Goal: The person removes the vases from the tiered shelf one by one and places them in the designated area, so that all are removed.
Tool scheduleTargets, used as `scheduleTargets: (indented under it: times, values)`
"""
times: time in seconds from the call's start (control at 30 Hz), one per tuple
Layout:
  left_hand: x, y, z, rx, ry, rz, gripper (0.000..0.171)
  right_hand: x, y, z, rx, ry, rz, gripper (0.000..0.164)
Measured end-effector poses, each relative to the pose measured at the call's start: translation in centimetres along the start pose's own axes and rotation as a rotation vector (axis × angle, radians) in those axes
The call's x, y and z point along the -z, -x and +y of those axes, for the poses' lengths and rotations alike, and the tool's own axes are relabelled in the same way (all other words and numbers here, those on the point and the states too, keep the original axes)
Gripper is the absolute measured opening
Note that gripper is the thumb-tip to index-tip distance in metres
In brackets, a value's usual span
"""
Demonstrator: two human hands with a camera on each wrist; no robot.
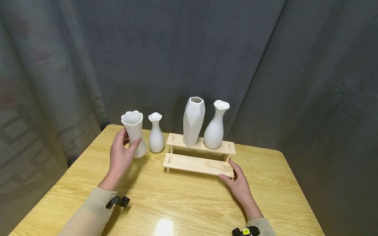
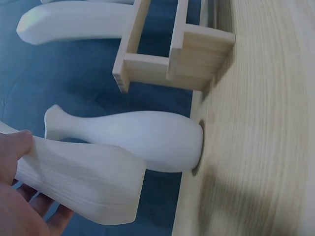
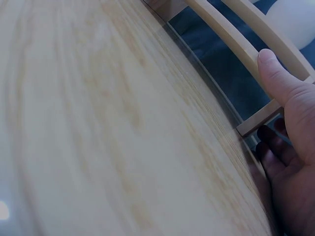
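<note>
My left hand [image 1: 121,154] grips a white vase with a scalloped rim [image 1: 134,126], thumb on one side and fingers on the other. In the left wrist view the base of this vase [image 2: 93,182] hangs apart from the tabletop. Just right of it, a small slim-necked white vase [image 1: 156,141] stands on the table. At the right end of a two-tier wooden stand [image 1: 195,164], my right hand [image 1: 240,185] holds the lower tier, thumb at the front edge and fingers behind. A faceted white vase [image 1: 193,123] and a wavy-rimmed white vase [image 1: 214,131] stand upright on the upper tier.
The wooden table [image 1: 177,203] has its back edge close to a grey curtain [image 1: 183,49]. Patterned curtain [image 1: 35,98] hangs along the left side. A black wrist camera [image 1: 117,201] is strapped over the left sleeve.
</note>
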State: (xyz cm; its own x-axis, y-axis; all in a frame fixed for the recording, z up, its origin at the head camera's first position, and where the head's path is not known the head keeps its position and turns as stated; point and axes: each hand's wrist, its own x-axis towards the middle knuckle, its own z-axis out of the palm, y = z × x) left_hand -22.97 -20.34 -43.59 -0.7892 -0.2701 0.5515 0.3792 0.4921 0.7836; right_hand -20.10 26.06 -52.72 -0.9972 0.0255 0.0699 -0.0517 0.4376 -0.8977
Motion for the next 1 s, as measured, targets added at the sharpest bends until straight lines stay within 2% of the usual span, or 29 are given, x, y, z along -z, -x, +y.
scheduleTargets:
  times: [0.37,0.77,1.0]
  values:
    - [-0.1,-0.7,-2.3,0.048,-0.041,0.011,0.059,0.0,0.0,0.0,-0.004,-0.003,-0.003,0.092]
    - [-0.5,-2.5,-4.9,0.103,-0.069,0.016,0.058,0.0,0.1,-0.1,-0.012,-0.013,-0.007,0.092]
    - [-0.6,-3.5,-6.2,0.095,-0.079,0.012,0.059,0.0,0.1,-0.3,-0.009,-0.005,-0.005,0.092]
